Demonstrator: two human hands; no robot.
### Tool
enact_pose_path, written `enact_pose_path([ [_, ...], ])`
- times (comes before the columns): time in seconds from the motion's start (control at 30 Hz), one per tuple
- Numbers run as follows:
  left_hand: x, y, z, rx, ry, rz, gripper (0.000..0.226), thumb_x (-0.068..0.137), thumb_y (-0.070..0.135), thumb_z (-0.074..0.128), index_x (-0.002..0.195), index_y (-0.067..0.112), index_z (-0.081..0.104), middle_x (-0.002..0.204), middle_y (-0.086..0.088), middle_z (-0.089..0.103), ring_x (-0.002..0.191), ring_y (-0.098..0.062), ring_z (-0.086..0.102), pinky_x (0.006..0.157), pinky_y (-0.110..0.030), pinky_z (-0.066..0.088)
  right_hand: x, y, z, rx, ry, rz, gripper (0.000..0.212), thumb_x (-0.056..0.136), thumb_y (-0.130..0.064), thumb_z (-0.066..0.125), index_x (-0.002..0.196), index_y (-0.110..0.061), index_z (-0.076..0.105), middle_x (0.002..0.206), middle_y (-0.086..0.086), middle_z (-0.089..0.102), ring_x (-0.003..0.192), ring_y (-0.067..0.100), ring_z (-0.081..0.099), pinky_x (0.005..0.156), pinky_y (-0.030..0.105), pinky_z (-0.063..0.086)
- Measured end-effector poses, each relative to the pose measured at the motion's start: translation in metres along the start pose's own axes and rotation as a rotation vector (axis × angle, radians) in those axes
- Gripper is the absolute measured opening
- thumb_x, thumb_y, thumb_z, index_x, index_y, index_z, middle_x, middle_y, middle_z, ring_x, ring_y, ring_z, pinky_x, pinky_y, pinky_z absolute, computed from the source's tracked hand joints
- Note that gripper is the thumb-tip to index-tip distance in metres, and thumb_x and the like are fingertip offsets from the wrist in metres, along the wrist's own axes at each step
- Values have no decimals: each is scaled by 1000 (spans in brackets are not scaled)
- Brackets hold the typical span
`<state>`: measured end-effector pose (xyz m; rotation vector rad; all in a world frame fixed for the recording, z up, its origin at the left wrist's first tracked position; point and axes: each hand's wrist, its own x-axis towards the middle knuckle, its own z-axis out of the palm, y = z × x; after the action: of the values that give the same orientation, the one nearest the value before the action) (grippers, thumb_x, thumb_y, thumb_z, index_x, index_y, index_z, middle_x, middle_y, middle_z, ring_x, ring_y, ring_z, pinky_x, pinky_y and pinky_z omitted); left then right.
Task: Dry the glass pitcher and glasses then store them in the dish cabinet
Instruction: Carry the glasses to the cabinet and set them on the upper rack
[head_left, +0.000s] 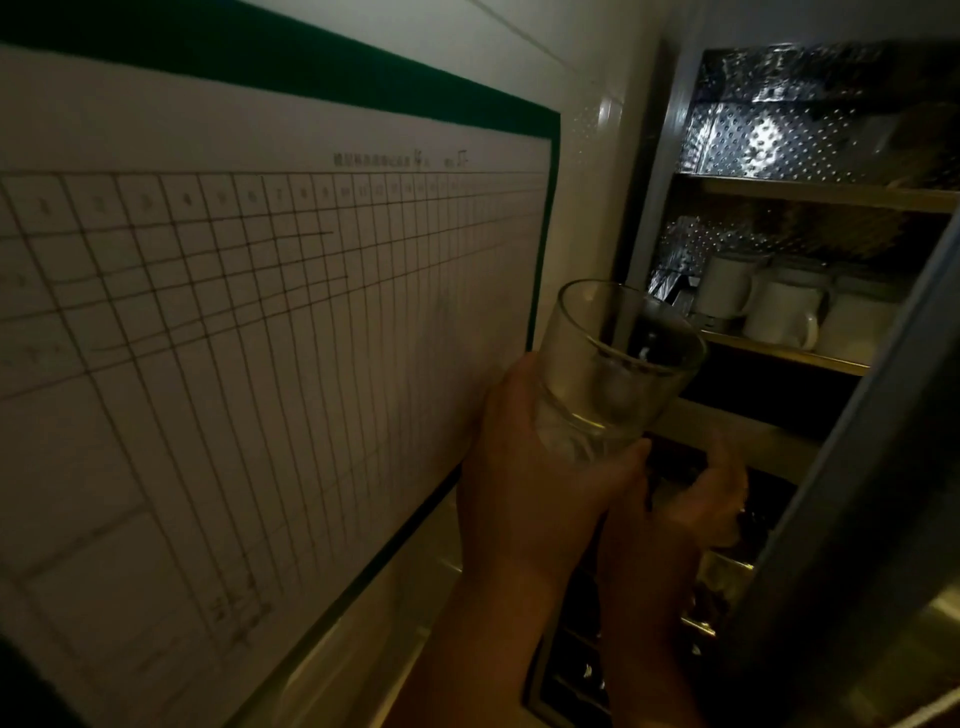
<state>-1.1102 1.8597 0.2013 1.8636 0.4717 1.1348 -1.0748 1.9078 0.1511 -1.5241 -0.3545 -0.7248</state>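
Glass going into the dish cabinet

A gridded wall chart (270, 312) fills the left; beside it the left hand (524, 467) grips a clear tumbler (618, 364) round its base, mouth tilted toward the open cabinet (670, 218). The right hand (711, 499), fingers loosely curled and holding nothing, reaches into a lower shelf. Best to level the tumbler and clear the white mugs (779, 312) and the door (852, 467).

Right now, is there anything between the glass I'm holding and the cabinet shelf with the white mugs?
Nothing visible blocks it. The left hand grips the glass in front of the open dish cabinet. The white mugs fill the lit part of that shelf; its near left corner is too dark to judge.
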Motion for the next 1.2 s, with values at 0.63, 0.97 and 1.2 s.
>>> enact_pose_path([
  [0.63,4,-6,19,-61,-45,14,67,58,48,80,117,42,48,110,19,56,96,4,56,75,-28,53,62,31,-126,-8,-26,16,64,84,-3,61,139,-23,34,146,-4,31,137,12,29,110,28,28],
  [0.97,4,-6,41,-84,-103,10,78,57,49,80,125,42,43,116,20,54,99,3,55,76,-25,53,100,54,-196,-105,-255,178,62,85,-8,61,139,-24,35,144,-4,38,131,8,34,102,19,30],
  [1.2,-3,0,72,-110,-166,32,76,58,47,81,124,44,43,118,20,54,102,2,56,78,-27,54,114,42,-188,-166,-422,83,61,85,-30,60,136,-42,30,138,-28,29,130,-6,26,101,25,28],
])
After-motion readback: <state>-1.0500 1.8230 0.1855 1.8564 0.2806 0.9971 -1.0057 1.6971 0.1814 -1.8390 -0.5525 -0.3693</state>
